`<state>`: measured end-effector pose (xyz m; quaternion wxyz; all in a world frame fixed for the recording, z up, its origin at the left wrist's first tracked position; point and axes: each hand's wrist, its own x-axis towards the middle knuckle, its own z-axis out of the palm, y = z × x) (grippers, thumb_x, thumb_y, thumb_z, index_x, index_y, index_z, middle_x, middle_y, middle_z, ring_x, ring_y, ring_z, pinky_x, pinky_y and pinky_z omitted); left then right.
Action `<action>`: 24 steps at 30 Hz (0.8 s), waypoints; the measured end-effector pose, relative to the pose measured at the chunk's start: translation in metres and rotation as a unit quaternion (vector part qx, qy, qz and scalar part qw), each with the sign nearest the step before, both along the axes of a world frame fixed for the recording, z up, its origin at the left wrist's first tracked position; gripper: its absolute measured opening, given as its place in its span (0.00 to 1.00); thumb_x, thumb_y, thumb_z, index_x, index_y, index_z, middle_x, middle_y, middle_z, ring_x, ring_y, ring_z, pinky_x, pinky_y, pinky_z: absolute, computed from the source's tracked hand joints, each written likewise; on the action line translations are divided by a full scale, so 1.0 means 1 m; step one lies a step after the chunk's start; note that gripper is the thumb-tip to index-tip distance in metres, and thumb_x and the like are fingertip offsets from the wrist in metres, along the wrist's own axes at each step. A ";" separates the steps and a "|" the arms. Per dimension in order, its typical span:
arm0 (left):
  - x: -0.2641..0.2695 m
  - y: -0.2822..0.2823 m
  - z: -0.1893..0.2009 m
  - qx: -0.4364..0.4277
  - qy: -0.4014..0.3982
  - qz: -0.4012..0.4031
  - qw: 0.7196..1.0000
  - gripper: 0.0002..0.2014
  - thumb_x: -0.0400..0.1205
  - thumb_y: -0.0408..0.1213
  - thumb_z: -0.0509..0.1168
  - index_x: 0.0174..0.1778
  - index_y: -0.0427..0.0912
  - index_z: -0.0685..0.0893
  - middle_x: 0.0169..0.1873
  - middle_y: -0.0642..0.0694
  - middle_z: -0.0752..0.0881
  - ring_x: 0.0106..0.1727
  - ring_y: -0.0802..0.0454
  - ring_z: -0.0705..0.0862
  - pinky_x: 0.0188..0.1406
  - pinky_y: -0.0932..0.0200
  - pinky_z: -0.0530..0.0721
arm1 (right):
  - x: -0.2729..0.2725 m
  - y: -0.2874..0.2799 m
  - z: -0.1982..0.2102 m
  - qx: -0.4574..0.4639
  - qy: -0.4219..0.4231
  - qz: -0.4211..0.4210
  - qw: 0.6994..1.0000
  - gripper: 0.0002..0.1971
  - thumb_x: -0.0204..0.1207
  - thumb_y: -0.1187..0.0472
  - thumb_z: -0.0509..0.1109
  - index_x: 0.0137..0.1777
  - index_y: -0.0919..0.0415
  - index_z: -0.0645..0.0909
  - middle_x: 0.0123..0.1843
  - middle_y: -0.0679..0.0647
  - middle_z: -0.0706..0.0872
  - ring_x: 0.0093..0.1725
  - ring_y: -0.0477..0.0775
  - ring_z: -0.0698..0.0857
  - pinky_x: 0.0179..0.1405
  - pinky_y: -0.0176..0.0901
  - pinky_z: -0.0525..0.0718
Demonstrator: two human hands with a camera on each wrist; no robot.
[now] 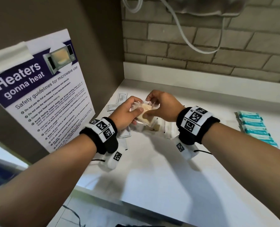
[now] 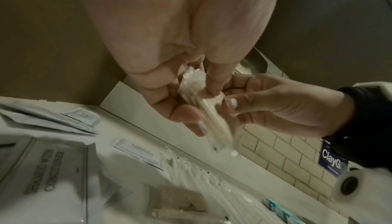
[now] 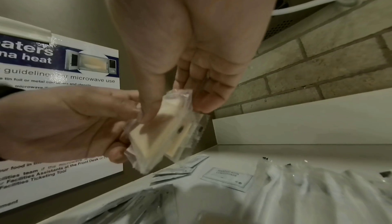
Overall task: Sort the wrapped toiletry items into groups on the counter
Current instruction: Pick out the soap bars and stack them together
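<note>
Both hands hold a small stack of clear-wrapped cream soap bars (image 1: 145,112) above the white counter (image 1: 168,169). My left hand (image 1: 127,112) grips the stack (image 3: 157,137) from the left, thumb on top. My right hand (image 1: 155,104) pinches the wrapper at its far edge and side. In the left wrist view the packets (image 2: 203,110) sit edge-on between my left fingers (image 2: 180,115) and my right hand (image 2: 265,103). Under the hands lies a pile of clear wrapped items (image 1: 154,128) and flat white sachets (image 1: 122,98).
A row of teal-and-white wrapped packets (image 1: 255,126) lies at the counter's right. A grey cabinet side with a microwave safety poster (image 1: 42,89) stands close on the left. A brick wall (image 1: 218,54) with a hanging white cable (image 1: 193,41) is behind. More sachets (image 3: 227,177) lie near the corner.
</note>
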<state>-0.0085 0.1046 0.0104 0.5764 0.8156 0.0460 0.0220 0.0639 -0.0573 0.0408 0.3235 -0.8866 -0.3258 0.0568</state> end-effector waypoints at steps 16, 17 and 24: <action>-0.002 0.007 0.003 0.016 -0.008 0.090 0.996 0.10 0.87 0.35 0.60 0.64 0.49 0.75 0.58 0.44 0.83 0.52 0.45 0.86 0.51 0.44 0.87 | 0.003 -0.007 -0.051 -0.404 -0.097 0.036 0.909 0.30 0.69 0.47 0.74 0.71 0.50 0.74 0.63 0.51 0.83 0.65 0.58 0.78 0.63 0.51 0.75; -0.001 0.006 0.001 0.014 -0.006 0.092 0.996 0.10 0.87 0.35 0.59 0.64 0.49 0.75 0.57 0.45 0.83 0.50 0.46 0.85 0.50 0.44 0.88 | 0.002 -0.006 -0.050 -0.400 -0.100 0.036 0.910 0.26 0.70 0.50 0.72 0.69 0.51 0.76 0.61 0.52 0.84 0.63 0.59 0.79 0.62 0.51 0.75; -0.001 0.003 -0.003 0.029 -0.022 0.108 0.993 0.10 0.87 0.34 0.58 0.61 0.52 0.74 0.58 0.44 0.82 0.47 0.49 0.84 0.44 0.50 0.87 | -0.003 -0.015 -0.036 -0.275 -0.009 0.030 0.961 0.13 0.72 0.55 0.70 0.55 0.54 0.83 0.55 0.51 0.86 0.56 0.57 0.83 0.57 0.49 0.81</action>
